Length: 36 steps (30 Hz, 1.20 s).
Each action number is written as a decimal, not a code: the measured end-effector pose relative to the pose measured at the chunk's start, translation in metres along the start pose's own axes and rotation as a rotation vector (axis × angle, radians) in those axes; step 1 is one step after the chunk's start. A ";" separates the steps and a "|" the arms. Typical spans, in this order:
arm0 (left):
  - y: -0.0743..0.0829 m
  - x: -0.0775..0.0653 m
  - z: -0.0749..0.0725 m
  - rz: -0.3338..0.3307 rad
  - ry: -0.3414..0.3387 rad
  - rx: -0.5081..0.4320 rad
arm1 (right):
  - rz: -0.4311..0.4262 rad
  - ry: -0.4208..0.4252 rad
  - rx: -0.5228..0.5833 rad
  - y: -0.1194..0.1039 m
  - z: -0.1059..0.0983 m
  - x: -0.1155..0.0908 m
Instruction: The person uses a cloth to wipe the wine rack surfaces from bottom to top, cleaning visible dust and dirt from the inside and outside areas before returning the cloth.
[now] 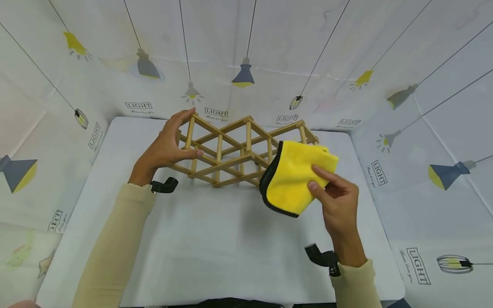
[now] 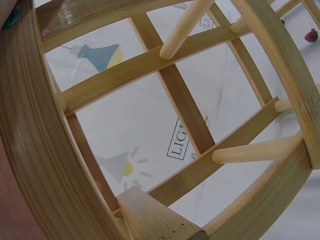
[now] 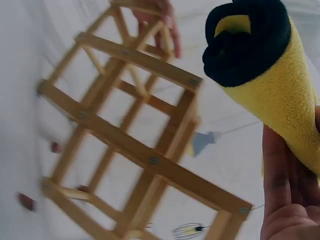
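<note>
A folding wooden lattice rack [image 1: 249, 157], made of crossed slats and round dowels, is spread out at the back of the table. At its left end my left hand [image 1: 167, 143] grips it, thumb on the near side and fingers at the far side. The rack's slats [image 2: 20, 100] fill the left wrist view. My right hand [image 1: 339, 201] pinches a folded yellow cloth [image 1: 296, 175] with black edging between thumb and fingers. In the head view, that cloth covers part of the rack's right end. Whether cloth and rack touch, I cannot tell.
A white table [image 1: 215, 239] with rounded corners lies beneath. Behind and beside it hangs a pale sheet [image 1: 277, 38] printed with lamps. Small reddish-brown pieces [image 3: 26, 201] show beyond the rack in the right wrist view; their kind is unclear.
</note>
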<state>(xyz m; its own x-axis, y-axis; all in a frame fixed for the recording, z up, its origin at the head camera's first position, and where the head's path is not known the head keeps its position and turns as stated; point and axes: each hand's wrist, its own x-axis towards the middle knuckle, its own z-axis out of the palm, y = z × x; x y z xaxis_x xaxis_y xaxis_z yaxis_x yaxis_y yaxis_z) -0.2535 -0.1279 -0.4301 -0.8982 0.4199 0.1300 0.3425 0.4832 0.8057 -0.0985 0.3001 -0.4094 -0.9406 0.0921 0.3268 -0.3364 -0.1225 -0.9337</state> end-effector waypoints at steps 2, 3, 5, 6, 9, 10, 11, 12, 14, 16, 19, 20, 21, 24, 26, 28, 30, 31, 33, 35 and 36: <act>0.001 0.000 0.000 -0.004 -0.003 -0.003 | 0.031 -0.044 0.005 0.010 0.003 -0.023; 0.001 0.000 0.000 -0.008 -0.005 -0.005 | 0.056 -0.055 0.003 0.016 0.005 -0.033; 0.002 -0.001 -0.001 -0.015 -0.007 -0.010 | 0.125 -0.046 -0.005 0.026 0.009 -0.051; 0.003 -0.001 -0.001 -0.017 -0.008 -0.010 | 0.161 -0.033 -0.010 0.031 0.012 -0.059; 0.001 0.001 -0.001 -0.020 -0.017 -0.020 | 0.256 0.008 -0.011 0.048 0.024 -0.079; 0.001 0.001 -0.001 -0.019 -0.019 -0.021 | 0.277 0.030 -0.004 0.053 0.028 -0.085; 0.000 0.002 -0.002 -0.017 -0.021 -0.021 | 0.299 0.041 0.008 0.060 0.033 -0.090; 0.000 0.002 -0.002 -0.016 -0.022 -0.024 | 0.320 0.052 0.022 0.067 0.038 -0.095; 0.000 0.004 -0.002 -0.010 -0.021 -0.026 | 0.363 0.060 0.050 0.081 0.048 -0.103; -0.001 0.003 -0.002 -0.001 -0.018 -0.029 | 0.408 0.074 0.082 0.098 0.057 -0.111; 0.000 0.002 0.000 0.008 -0.012 -0.038 | 0.473 0.093 0.126 0.118 0.067 -0.118; 0.000 0.001 0.001 0.010 -0.010 -0.047 | 0.492 0.101 0.141 0.124 0.069 -0.119; 0.000 0.001 0.002 0.012 -0.009 -0.052 | 0.510 0.108 0.154 0.129 0.071 -0.121; 0.000 0.000 0.004 0.009 -0.015 -0.061 | 0.571 0.097 0.162 0.140 0.077 -0.125; 0.001 0.000 0.005 0.007 -0.025 -0.062 | 0.616 0.081 0.148 0.145 0.081 -0.129; 0.000 0.000 0.005 0.000 -0.036 -0.053 | 0.667 0.064 0.113 0.150 0.083 -0.133; 0.000 -0.001 0.004 -0.003 -0.036 -0.054 | 0.707 0.056 0.083 0.153 0.086 -0.135; 0.001 -0.001 0.003 -0.003 -0.033 -0.057 | 0.721 0.054 0.070 0.154 0.087 -0.136; 0.001 -0.001 0.001 0.000 -0.030 -0.057 | 0.747 0.056 0.047 0.155 0.090 -0.138; 0.000 0.000 -0.001 0.004 -0.030 -0.063 | 0.774 0.057 0.034 0.155 0.094 -0.139; 0.000 0.000 -0.001 0.005 -0.031 -0.064 | 0.793 0.053 0.023 0.155 0.096 -0.139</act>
<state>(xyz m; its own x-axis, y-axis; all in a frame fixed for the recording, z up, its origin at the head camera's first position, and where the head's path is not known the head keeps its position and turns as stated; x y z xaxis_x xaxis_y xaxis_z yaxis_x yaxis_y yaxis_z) -0.2537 -0.1285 -0.4296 -0.8874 0.4460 0.1171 0.3277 0.4315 0.8405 -0.0238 0.1739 -0.5854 -0.8968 0.0157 -0.4421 0.4312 -0.1915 -0.8817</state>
